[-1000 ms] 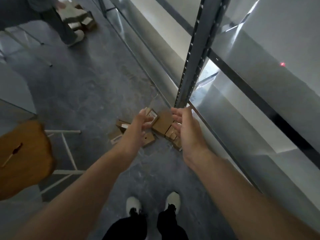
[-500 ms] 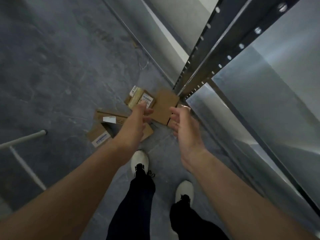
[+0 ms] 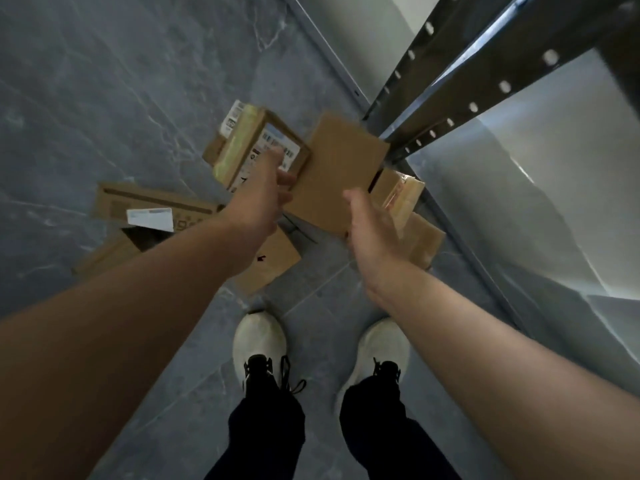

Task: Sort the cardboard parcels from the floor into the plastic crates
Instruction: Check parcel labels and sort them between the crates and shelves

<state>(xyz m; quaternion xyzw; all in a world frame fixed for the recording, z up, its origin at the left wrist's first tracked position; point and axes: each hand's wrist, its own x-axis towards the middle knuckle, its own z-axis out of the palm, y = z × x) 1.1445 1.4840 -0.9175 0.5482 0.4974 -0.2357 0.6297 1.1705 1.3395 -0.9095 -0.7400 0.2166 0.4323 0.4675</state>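
Cardboard first: my left hand [image 3: 258, 199] and right hand [image 3: 372, 226], spread and empty, flank the plain flat brown parcel [image 3: 337, 174] (pickup step); next, I'd clamp both sides.

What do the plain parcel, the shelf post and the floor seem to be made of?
Plain parcel: brown cardboard, matte, with sharp folded edges.
Shelf post: probably painted steel, dark, with a slight sheen and rows of punched holes.
Floor: looks like grey stone or stone-look tile; pale veins and thin joint lines show, but which one is unclear.
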